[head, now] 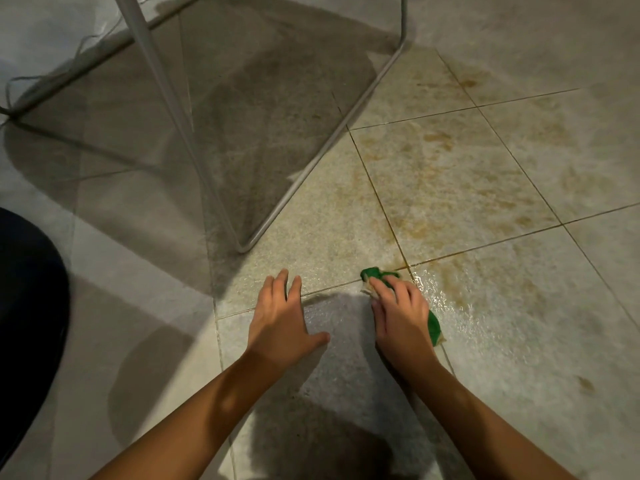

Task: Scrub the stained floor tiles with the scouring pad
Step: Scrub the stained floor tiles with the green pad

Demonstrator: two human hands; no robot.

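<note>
My right hand presses a green scouring pad flat on the wet floor, right at a crossing of grout lines. The pad's green ends stick out beyond my fingertips and beside my wrist. My left hand rests flat on the tile beside it, fingers spread, holding nothing. Brown stains spread over the beige tiles ahead and to the right of the pad. The tile under my hands looks paler and glistens with water.
A white metal frame with thin tube legs stands on the floor ahead to the left, its corner close to my left hand. A thin cord lies at the far left. A dark rounded shape fills the left edge.
</note>
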